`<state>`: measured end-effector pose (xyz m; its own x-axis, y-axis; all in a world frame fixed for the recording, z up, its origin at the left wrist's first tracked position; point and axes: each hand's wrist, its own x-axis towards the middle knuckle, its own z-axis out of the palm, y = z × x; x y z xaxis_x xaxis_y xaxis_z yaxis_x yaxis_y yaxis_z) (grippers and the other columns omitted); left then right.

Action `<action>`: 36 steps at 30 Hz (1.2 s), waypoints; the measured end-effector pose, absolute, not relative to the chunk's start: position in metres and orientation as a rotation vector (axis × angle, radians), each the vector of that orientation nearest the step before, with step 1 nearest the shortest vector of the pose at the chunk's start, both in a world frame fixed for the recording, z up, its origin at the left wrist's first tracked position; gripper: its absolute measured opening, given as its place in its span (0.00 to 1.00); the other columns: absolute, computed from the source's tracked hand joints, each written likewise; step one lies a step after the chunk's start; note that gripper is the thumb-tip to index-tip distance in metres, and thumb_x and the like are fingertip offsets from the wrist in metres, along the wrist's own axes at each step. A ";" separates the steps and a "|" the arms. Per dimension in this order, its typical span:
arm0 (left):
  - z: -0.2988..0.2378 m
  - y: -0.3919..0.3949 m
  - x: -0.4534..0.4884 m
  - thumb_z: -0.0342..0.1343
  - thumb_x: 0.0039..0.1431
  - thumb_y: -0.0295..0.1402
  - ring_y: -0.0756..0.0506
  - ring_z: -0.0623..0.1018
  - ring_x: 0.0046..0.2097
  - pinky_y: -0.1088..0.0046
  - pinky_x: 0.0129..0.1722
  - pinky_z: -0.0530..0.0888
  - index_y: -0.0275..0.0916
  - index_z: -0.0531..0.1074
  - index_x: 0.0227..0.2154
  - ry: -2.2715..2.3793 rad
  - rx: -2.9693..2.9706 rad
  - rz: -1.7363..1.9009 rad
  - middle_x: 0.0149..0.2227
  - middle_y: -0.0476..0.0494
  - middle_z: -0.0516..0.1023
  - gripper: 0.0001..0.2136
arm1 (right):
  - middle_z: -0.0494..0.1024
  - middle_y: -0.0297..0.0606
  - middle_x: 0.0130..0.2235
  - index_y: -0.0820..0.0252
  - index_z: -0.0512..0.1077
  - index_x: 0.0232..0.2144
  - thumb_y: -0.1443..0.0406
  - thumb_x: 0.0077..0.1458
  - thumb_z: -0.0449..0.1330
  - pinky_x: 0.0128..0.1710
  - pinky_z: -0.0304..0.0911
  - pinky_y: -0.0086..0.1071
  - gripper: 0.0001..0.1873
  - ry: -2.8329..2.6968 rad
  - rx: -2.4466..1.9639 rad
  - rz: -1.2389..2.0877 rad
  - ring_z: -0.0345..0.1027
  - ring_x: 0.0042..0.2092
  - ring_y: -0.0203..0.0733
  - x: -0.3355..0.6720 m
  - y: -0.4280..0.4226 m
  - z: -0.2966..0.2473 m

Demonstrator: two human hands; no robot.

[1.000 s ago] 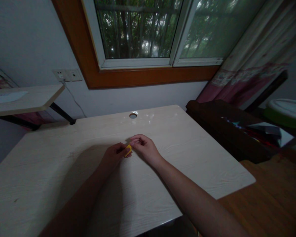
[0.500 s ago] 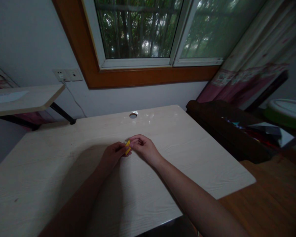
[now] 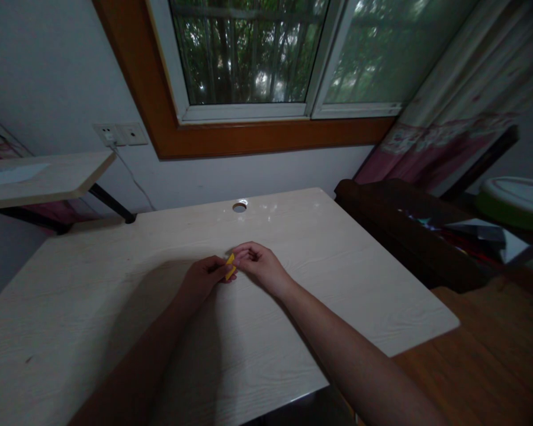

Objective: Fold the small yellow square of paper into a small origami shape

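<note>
Both my hands meet over the middle of a pale wooden desk (image 3: 115,307). A small yellow piece (image 3: 230,265), perhaps folded paper, is pinched between them. My left hand (image 3: 204,277) has its fingers curled and grips the piece's lower end. My right hand (image 3: 261,266) has thumb and fingertips pressed on its upper end. The piece stands tilted just above the desk top. Most of it is hidden by my fingers.
A round cable hole (image 3: 239,207) lies at the desk's far edge. A side shelf (image 3: 48,177) juts out at the left below wall sockets (image 3: 121,134). A dark cabinet (image 3: 408,231) with clutter stands right, beside a curtain (image 3: 462,112). A window (image 3: 249,53) fills the wall.
The yellow piece has turned from lying flatter in my left fingers to standing more upright between both hands. My hands have hardly shifted.
</note>
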<state>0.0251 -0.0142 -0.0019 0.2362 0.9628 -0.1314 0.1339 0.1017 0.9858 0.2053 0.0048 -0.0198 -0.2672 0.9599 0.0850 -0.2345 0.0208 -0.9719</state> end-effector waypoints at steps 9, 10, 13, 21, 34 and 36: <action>-0.004 -0.014 0.023 0.62 0.51 0.42 0.43 0.80 0.35 0.67 0.40 0.75 0.36 0.76 0.27 1.141 1.364 0.850 0.29 0.42 0.81 0.13 | 0.80 0.37 0.34 0.60 0.77 0.38 0.62 0.42 0.71 0.37 0.67 0.31 0.18 -1.237 -0.833 1.558 0.73 0.33 0.36 0.209 0.007 -0.021; -0.004 -0.014 0.023 0.62 0.51 0.43 0.43 0.80 0.35 0.67 0.40 0.75 0.36 0.76 0.28 1.141 1.368 0.846 0.29 0.42 0.81 0.13 | 0.80 0.37 0.34 0.60 0.77 0.38 0.62 0.42 0.71 0.37 0.67 0.31 0.18 -1.245 -0.837 1.561 0.73 0.33 0.36 0.209 0.007 -0.021; -0.005 -0.014 0.023 0.61 0.51 0.43 0.44 0.80 0.35 0.68 0.39 0.74 0.36 0.77 0.28 1.146 1.380 0.836 0.29 0.42 0.81 0.13 | 0.80 0.37 0.33 0.60 0.77 0.38 0.61 0.42 0.71 0.38 0.67 0.32 0.18 -1.271 -0.850 1.553 0.73 0.33 0.36 0.211 0.007 -0.021; 0.000 -0.016 0.025 0.60 0.52 0.42 0.45 0.79 0.33 0.71 0.37 0.73 0.36 0.77 0.28 1.161 1.433 0.810 0.29 0.42 0.81 0.13 | 0.80 0.35 0.32 0.58 0.77 0.37 0.62 0.43 0.70 0.37 0.66 0.32 0.16 -1.275 -0.853 1.522 0.72 0.33 0.36 0.212 0.005 -0.019; -0.001 -0.016 0.026 0.59 0.53 0.42 0.45 0.79 0.32 0.71 0.35 0.73 0.36 0.77 0.28 1.174 1.466 0.806 0.28 0.43 0.81 0.13 | 0.78 0.33 0.30 0.57 0.75 0.37 0.65 0.47 0.65 0.34 0.64 0.30 0.12 -1.325 -0.924 1.350 0.69 0.30 0.35 0.208 0.001 -0.014; -0.001 -0.016 0.026 0.59 0.53 0.42 0.45 0.80 0.32 0.71 0.35 0.73 0.36 0.77 0.28 1.176 1.459 0.808 0.28 0.42 0.81 0.13 | 0.78 0.33 0.30 0.58 0.75 0.37 0.65 0.48 0.65 0.33 0.63 0.30 0.12 -1.330 -0.930 1.334 0.69 0.30 0.35 0.208 0.001 -0.015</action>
<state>0.0262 -0.0156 -0.0007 0.2899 0.9515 -0.1026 0.2452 0.0297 0.9690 0.2075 0.0011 -0.0146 -0.2106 0.9698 0.1229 -0.1258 0.0978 -0.9872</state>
